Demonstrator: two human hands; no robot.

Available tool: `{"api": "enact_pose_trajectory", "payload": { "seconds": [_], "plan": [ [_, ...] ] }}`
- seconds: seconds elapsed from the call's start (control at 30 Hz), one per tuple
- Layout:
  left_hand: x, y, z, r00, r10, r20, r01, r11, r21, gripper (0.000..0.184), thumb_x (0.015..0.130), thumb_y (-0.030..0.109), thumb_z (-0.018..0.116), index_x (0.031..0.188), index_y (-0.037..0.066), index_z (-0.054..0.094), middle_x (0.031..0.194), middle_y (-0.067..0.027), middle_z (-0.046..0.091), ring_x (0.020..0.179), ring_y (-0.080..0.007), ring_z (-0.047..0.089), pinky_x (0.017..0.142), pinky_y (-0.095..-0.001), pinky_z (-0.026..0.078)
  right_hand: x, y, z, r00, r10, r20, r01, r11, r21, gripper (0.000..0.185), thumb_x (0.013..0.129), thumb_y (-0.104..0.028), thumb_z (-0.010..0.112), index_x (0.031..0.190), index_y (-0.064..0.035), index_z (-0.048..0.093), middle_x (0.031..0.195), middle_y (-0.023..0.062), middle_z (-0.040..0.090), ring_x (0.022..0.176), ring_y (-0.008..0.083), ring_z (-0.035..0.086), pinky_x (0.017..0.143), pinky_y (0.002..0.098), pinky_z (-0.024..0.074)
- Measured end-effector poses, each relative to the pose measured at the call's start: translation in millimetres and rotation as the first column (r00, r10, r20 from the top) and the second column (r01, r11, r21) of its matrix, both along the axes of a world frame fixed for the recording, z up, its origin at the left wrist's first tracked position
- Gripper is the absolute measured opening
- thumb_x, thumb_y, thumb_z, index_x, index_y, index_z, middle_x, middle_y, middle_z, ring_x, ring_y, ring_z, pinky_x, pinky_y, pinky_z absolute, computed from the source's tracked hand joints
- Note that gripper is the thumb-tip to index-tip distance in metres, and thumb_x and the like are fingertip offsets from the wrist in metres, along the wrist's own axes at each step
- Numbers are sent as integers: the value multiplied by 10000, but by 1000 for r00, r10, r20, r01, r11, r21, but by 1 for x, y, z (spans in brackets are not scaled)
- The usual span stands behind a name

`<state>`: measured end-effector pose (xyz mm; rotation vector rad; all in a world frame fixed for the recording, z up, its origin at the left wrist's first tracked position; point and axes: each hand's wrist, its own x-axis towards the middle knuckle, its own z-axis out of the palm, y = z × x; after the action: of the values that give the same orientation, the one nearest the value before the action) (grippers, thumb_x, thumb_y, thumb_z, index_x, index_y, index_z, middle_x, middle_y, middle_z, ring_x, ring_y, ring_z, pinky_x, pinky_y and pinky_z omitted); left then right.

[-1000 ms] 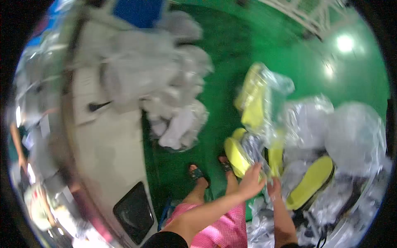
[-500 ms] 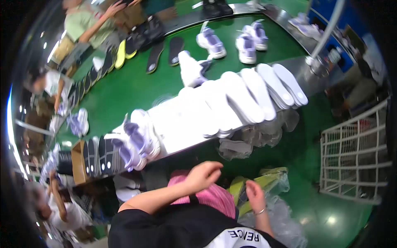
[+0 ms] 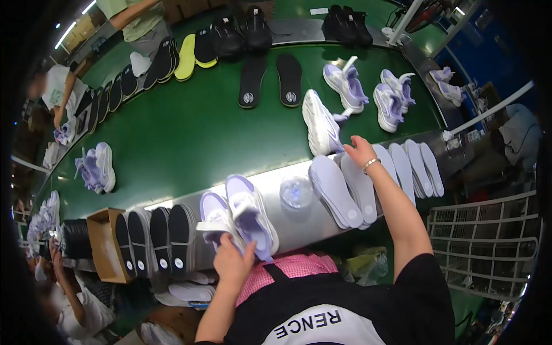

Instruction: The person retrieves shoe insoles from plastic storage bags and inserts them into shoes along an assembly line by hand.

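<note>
My left hand (image 3: 233, 261) is at the heel end of a pair of white and lavender sneakers at the bench's near edge. Its fingers grip the collar of the left sneaker (image 3: 214, 214), with the thumb beside the heel of the right sneaker (image 3: 253, 213). My right hand (image 3: 361, 152) reaches out over the bench, fingers apart and holding nothing. Just left of its fingertips, another white sneaker (image 3: 319, 123) lies on its side, sole facing left. White insoles (image 3: 336, 192) lie in a row beneath my right forearm, which covers some of them.
A clear round plastic item (image 3: 296, 191) sits on the metal strip. Stacked dark insoles (image 3: 161, 238) and a cardboard box (image 3: 106, 244) are at left. More sneakers (image 3: 388, 103), black insoles (image 3: 251, 80) and black shoes (image 3: 256, 29) lie across the green bench. A wire cart (image 3: 483, 241) stands right.
My view has shifted. Both hands have left the space by my body: the left has come to the near sneaker pair, and the right has reached forward toward the sneaker on its side.
</note>
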<state>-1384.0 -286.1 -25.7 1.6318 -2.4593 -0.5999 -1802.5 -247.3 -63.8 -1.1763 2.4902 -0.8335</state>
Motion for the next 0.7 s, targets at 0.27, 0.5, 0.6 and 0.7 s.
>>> {"api": "enact_pose_trajectory", "payload": {
  "seconds": [0.27,0.5,0.6,0.7],
  "plan": [
    [-17,-29,-19,991,-32,-133,34,999,15,608,657,249,616,1093,-16,285,904,-224,452,750,-390,503,611,-449,419,-45,-69,-15,929,-28,369,-105,936,337,526,524,-372,740,808,41,582,704,86,567,623,169,516,568,264,415],
    [-36,-33,-28,986,71,-148,-64,996,55,594,658,165,598,1099,-36,253,962,-267,446,788,-422,498,641,-459,418,-71,-118,9,896,37,-442,192,866,461,365,629,-361,645,825,-58,597,918,116,583,928,269,503,783,415,380],
    [-41,-35,-18,999,46,0,-45,973,226,684,659,206,607,1153,-63,218,941,-276,459,752,-415,519,641,-462,428,-64,-147,48,790,314,-527,132,752,646,316,711,-392,551,789,-93,615,835,109,594,847,258,538,745,414,389],
    [-70,-76,73,879,-268,394,-48,773,633,674,714,400,561,1171,-9,281,708,-228,565,678,-390,559,611,-443,447,-48,-194,68,966,217,-139,-160,928,337,361,742,-390,535,855,-51,586,762,95,602,844,286,549,779,449,374]
  ]
}}
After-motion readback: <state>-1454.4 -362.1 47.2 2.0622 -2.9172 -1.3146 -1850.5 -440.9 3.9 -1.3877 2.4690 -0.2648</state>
